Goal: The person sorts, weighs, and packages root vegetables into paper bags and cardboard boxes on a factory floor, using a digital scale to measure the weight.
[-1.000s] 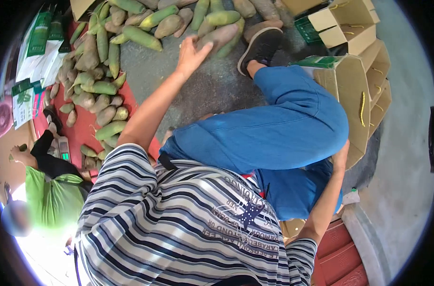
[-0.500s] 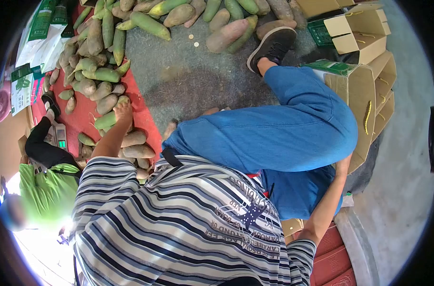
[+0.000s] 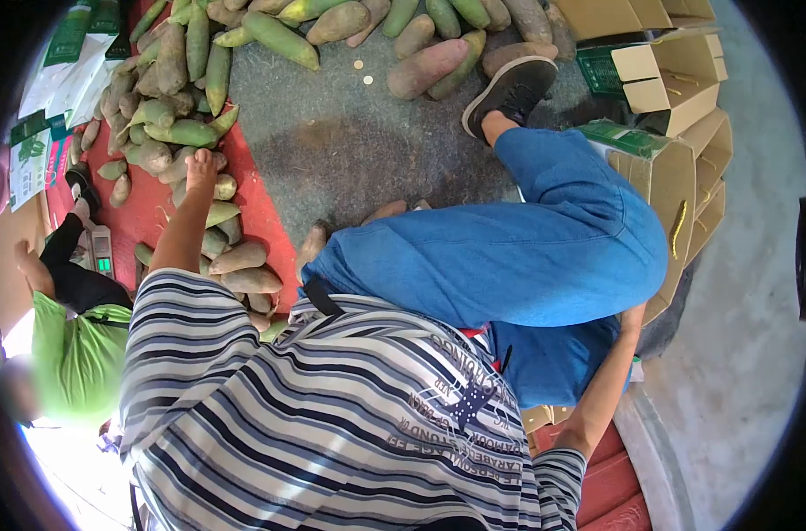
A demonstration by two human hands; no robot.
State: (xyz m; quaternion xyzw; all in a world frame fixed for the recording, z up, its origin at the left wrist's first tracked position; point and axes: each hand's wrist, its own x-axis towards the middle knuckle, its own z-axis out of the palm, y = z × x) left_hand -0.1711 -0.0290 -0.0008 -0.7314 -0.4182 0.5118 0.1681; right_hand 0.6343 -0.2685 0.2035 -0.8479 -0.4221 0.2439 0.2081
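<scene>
My left hand (image 3: 203, 170) is over the radish pile on the left, its fingers bent down around a brownish radish (image 3: 181, 192) that it mostly covers. Beside it lie a radish with a pale cut-looking end (image 3: 225, 186) and a long green radish (image 3: 187, 133). Below the wrist are more brown radishes (image 3: 241, 257). My right hand (image 3: 634, 318) is tucked against my bent right knee, in blue trousers (image 3: 509, 248); its fingers are hidden behind the leg.
Open cardboard boxes (image 3: 670, 190) with yellow cord handles stand at the right. More radishes (image 3: 429, 69) line the far side of the dark mat (image 3: 332, 150). Beyond the red cloth at left are a person in a green shirt (image 3: 77, 341) and a scale (image 3: 101, 250).
My left hand has moved away from me and slightly left, from the radish with the pale end to another one. The person in green has raised a hand. My right hand stays put.
</scene>
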